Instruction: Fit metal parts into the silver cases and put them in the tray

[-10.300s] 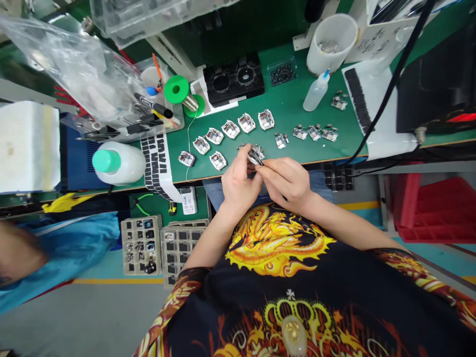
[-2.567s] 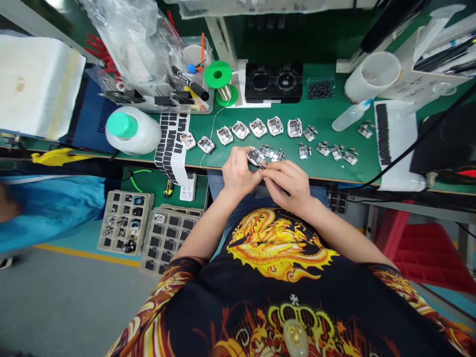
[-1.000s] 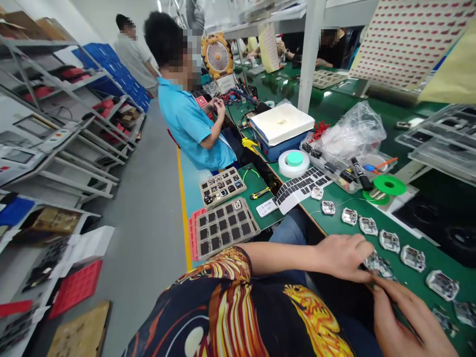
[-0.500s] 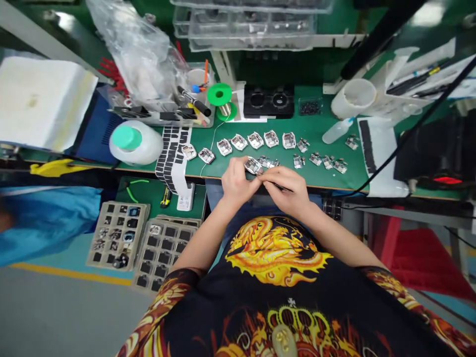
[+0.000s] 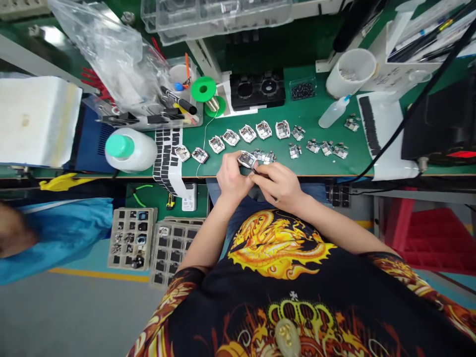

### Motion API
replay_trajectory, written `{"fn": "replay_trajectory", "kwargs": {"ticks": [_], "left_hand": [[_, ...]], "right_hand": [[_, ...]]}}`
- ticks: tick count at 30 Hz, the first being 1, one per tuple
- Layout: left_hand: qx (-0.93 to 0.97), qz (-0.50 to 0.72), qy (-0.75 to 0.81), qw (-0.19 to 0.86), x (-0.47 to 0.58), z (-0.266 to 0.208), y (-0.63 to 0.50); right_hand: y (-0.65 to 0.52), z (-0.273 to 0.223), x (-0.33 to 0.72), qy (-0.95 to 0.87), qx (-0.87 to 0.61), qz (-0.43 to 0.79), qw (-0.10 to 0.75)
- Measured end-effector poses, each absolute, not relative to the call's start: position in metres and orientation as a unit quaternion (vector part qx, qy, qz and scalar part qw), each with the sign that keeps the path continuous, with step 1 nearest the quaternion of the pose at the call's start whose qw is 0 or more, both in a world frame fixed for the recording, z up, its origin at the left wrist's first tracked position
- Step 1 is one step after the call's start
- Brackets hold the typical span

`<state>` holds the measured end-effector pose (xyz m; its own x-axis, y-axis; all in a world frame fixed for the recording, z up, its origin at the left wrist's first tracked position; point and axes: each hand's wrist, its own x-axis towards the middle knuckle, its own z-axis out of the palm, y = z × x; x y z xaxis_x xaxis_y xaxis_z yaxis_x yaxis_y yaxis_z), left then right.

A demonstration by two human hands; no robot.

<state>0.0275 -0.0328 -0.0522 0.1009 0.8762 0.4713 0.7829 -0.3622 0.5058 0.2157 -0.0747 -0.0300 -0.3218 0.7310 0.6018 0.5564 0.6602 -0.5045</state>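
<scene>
My left hand [image 5: 233,176] is closed around the edge of a silver watch case [image 5: 247,159] with small electronic parts inside. My right hand [image 5: 279,184] meets it from the right, its fingers pinched on a thin dark tool [image 5: 262,175] whose tip is at the case's lower right edge. Most of that tool is hidden by the fingers. Just behind the hands lie loose circuit boards [image 5: 265,156]. Beyond them runs a row of similar watch cases [image 5: 247,133], and more small boards [image 5: 313,146] lie to the right.
On the green bench [image 5: 238,106] stand a solder wire spool [image 5: 204,89], a white bottle [image 5: 131,149], a small squeeze bottle [image 5: 333,113] and a white cup [image 5: 351,73]. A black cable [image 5: 405,129] crosses the right side. Compartment trays [image 5: 131,238] and another person's blue sleeve [image 5: 70,233] are at left.
The view has shifted and turned a little. My hands stay together at the watch case, with the right fingers slightly rearranged around the tool. The other person's sleeve at left has moved.
</scene>
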Motion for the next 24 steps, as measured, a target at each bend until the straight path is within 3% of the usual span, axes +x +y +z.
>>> {"fn": "replay_trajectory", "kwargs": {"ticks": [4,11,24], "left_hand": [[0.739,0.38,0.554,0.043,0.029,-0.051,-0.032],[0.752,0.369,0.546,0.035,0.028,-0.055,-0.034],[0.733,0.392,0.553,0.06,0.026,-0.059,-0.032]], "right_hand": [[-0.078,-0.042,0.212,-0.811,-0.397,0.056,0.427],[-0.07,-0.028,0.214,-0.767,-0.405,0.157,0.472],[-0.066,-0.044,0.212,-0.831,-0.385,-0.021,0.402]]}}
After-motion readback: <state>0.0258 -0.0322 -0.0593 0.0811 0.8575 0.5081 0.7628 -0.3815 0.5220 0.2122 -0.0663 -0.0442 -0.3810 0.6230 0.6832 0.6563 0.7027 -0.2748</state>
